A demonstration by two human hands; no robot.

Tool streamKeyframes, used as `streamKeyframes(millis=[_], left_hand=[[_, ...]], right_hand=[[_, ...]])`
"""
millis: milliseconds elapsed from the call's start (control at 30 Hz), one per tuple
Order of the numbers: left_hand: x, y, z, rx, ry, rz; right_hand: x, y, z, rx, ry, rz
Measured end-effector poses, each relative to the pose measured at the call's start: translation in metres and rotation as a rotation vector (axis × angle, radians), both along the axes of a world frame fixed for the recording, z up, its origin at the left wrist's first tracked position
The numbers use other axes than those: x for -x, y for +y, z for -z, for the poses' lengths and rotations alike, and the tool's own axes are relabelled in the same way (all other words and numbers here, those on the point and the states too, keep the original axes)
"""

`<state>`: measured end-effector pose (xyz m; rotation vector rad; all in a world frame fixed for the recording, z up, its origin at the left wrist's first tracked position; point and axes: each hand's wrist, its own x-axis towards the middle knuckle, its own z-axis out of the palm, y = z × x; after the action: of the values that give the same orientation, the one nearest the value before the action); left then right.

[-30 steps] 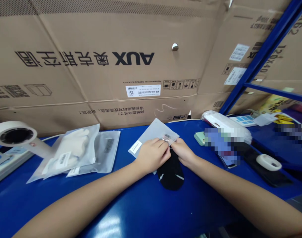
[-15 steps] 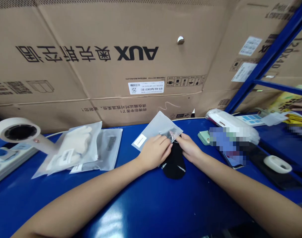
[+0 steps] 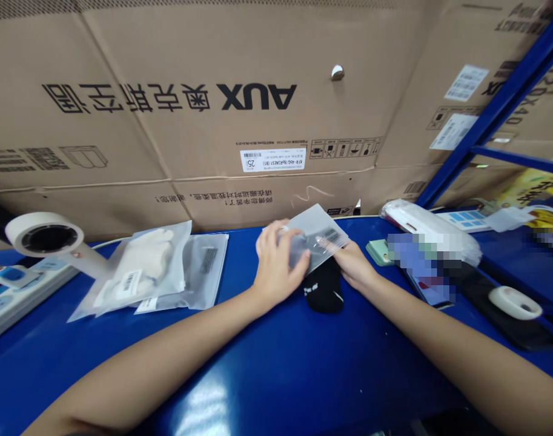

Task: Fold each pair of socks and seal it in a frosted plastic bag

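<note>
A frosted plastic bag (image 3: pixel 319 227) with a barcode label is held tilted between my two hands above the blue table. My left hand (image 3: pixel 280 266) curls around its left side, fingers spread and thumb in front. At its right edge, my right hand (image 3: pixel 355 263) grips the bag, with fingers showing faintly through the plastic. A black sock (image 3: pixel 324 293) with small white marks lies below, its upper end hidden by the bag. I cannot tell whether my right fingers also touch the sock.
To the left are a handheld fan (image 3: pixel 49 236), a power strip (image 3: pixel 40 281) and packed frosted bags (image 3: pixel 144 260). On the right lie a phone (image 3: pixel 419 269), a green case (image 3: pixel 378 251), a plastic-wrapped white item (image 3: pixel 430 230) and a white oval device (image 3: pixel 515 301). A cardboard sheet (image 3: pixel 189 54) stands behind.
The bag has turned so its label now sits at the right. My left hand has moved slightly up and opened its fingers wider. The view has shifted a little.
</note>
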<state>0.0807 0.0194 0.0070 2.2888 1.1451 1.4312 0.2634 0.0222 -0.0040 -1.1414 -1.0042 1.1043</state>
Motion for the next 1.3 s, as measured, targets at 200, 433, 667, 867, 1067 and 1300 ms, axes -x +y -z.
streamKeyframes(millis=[200, 433, 667, 867, 1067, 1300], left_hand=[[-0.003, 0.023, 0.005, 0.926, -0.866, 0.342], [-0.01, 0.008, 0.008, 1.206, -0.886, 0.577], [-0.012, 0.008, 0.009, 1.31, -0.908, 0.568], [-0.008, 0.015, 0.007, 1.504, -0.921, 0.592], [-0.005, 0.021, 0.008, 1.481, -0.94, 0.579], [-0.004, 0.023, 0.005, 1.405, -0.953, 0.552]], right_hand=[[-0.009, 0.006, -0.004, 0.029, 0.151, -0.091], [-0.002, 0.0, 0.002, -0.107, -0.059, -0.134], [-0.003, 0.008, 0.011, 0.205, 0.216, 0.035], [-0.012, 0.01, 0.005, 0.109, 0.057, -0.147], [-0.023, 0.009, -0.002, -0.11, -0.372, -0.197], [-0.026, 0.002, -0.018, 0.013, -0.322, -0.241]])
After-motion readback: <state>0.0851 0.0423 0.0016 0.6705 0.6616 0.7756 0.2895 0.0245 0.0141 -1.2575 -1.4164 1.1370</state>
